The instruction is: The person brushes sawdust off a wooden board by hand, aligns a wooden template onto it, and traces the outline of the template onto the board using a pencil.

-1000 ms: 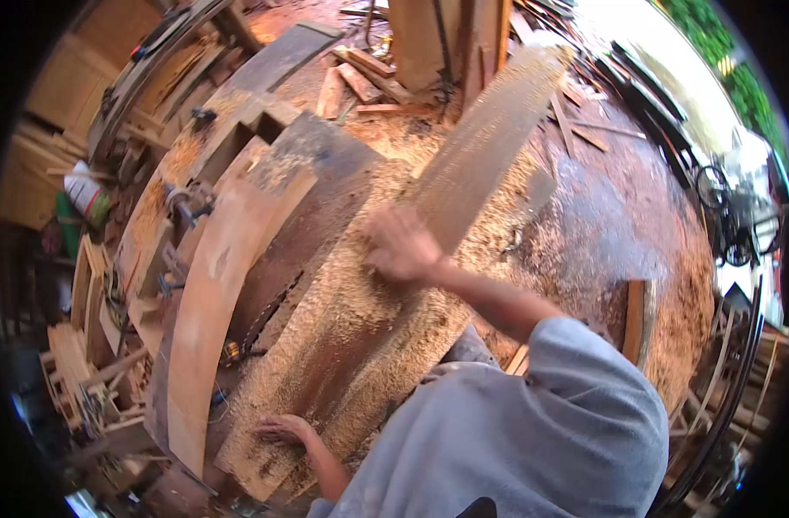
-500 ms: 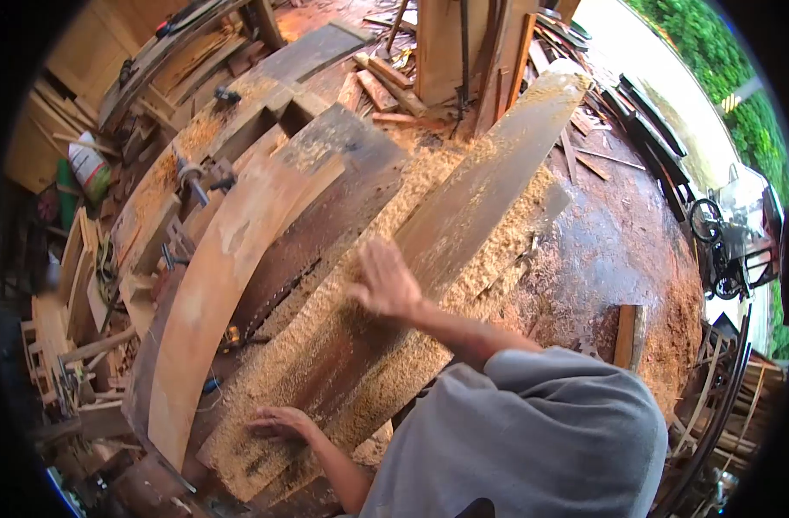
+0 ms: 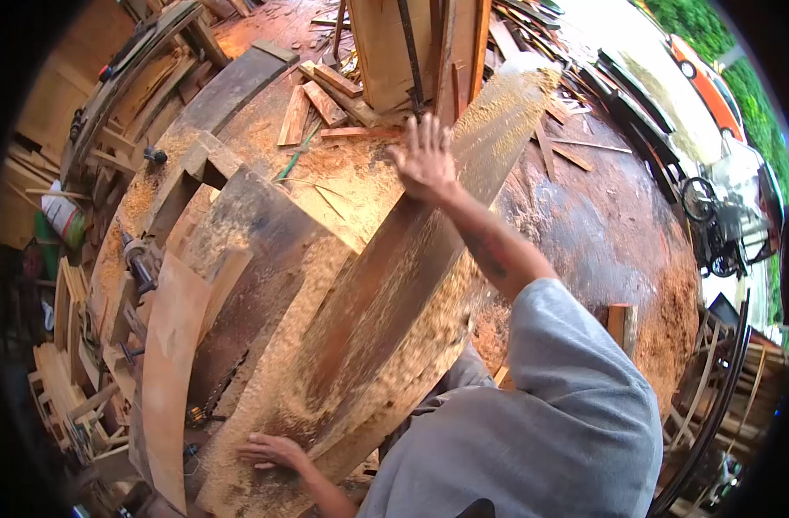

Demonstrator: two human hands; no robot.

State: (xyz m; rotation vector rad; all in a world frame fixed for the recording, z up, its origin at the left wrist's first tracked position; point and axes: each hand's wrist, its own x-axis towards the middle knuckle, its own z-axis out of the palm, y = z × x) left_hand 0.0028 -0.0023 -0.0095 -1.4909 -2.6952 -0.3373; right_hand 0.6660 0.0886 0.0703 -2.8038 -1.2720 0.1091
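Observation:
A long dark wooden board [image 3: 360, 311], dusted with sawdust, runs diagonally across the bench. My right hand [image 3: 425, 160] is stretched out over its upper part, fingers spread, at its left edge; whether the palm presses on the wood I cannot tell. Near the lower end, my left hand [image 3: 272, 451] lies flat with fingers extended on thick sawdust [image 3: 230, 457]. Shavings line both sides of the board. Left of it lies a curved pale wooden piece [image 3: 172, 363]. Neither hand holds anything.
Clamps [image 3: 142, 262] and wood blocks stand at the left. Offcuts [image 3: 325, 104] lie on the floor by a wooden post [image 3: 403, 60]. A short block [image 3: 621, 324] is at the right. Outside are a motorcycle [image 3: 714, 211] and an orange car [image 3: 705, 82].
My right hand has moved up along the board, away from my body, and sawdust has been cleared from part of its surface. My left hand has shifted slightly lower. An orange car has come into view.

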